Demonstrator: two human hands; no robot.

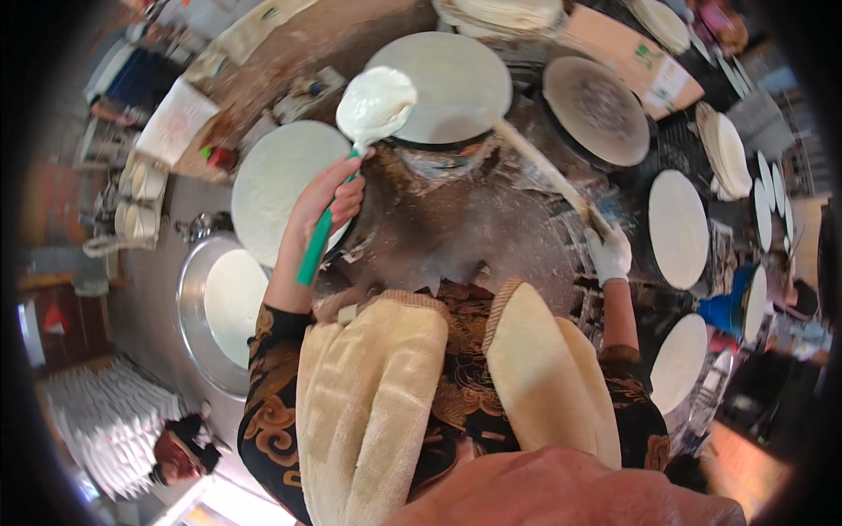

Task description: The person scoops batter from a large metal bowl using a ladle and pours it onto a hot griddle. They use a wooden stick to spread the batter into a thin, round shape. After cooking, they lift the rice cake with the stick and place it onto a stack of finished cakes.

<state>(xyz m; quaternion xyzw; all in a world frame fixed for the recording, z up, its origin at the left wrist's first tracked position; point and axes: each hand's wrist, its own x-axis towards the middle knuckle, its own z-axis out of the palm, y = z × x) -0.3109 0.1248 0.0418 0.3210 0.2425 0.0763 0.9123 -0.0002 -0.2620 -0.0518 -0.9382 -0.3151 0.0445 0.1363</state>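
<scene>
My left hand [329, 197] grips the green handle of a ladle [375, 105] whose bowl is coated and filled with white batter. The ladle is raised, overlapping the rim of a round griddle [454, 79] covered with a pale layer. In my right hand [609, 253], which wears a white glove, is a wooden stick [536, 154]; its far end meets that griddle's near edge. Below and beside my left hand lies another griddle [283, 184] with a pale sheet on it. A metal basin [191, 329] of white batter [237, 306] stands at my left elbow.
A dark-surfaced griddle [595, 108] stands at upper right. Pale round sheets [679, 230] lie on my right, near a stack of thin flatbreads [723, 154]. A cardboard sheet [618, 46] is behind. Another person [187, 447] is at lower left. A towel [375, 394] hangs over my chest.
</scene>
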